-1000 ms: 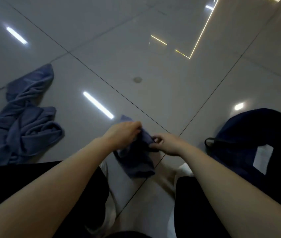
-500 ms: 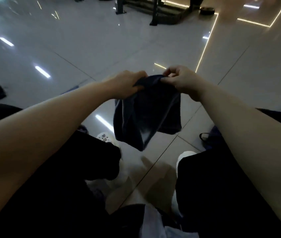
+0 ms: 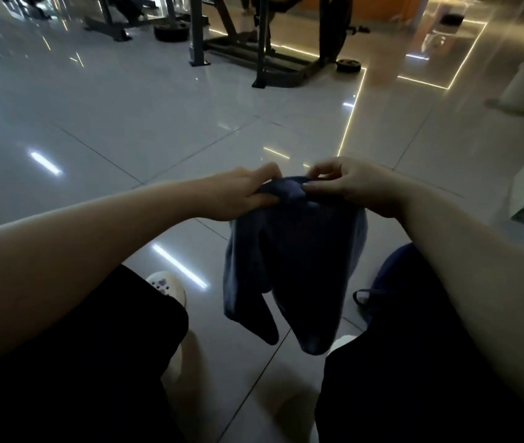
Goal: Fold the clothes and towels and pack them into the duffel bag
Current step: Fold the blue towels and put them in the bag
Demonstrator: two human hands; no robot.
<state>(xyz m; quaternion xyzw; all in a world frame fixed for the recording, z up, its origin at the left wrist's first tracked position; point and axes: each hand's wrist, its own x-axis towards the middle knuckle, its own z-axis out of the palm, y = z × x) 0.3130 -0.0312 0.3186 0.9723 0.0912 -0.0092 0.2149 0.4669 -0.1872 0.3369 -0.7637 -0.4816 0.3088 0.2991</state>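
A small dark-blue towel point(image 3: 289, 251) hangs in the air between the person's knees, held up by its top edge. The left hand point(image 3: 241, 195) grips the edge at about ten o'clock of the cloth, its fingers curled and clamped over a bunched fold. The right hand point(image 3: 353, 187), at about one o'clock of the cloth, pinches the same edge between thumb and fingertips, the other fingers arched above it. The two hands are near each other, with a short ridge of fabric between them. The towel droops in two uneven lobes, clear of the glossy tiled floor point(image 3: 126, 123).

At four o'clock from the towel, partly hidden behind the right forearm, lies the dark navy duffel bag point(image 3: 392, 282), its black strap loop point(image 3: 361, 300) showing on the floor. At eight o'clock, a pale clog point(image 3: 166, 286) peeks past the black trouser leg point(image 3: 78, 362). Far off at twelve o'clock stand dark exercise-machine frames point(image 3: 254, 36) with a weight plate point(image 3: 347, 65) beside them.
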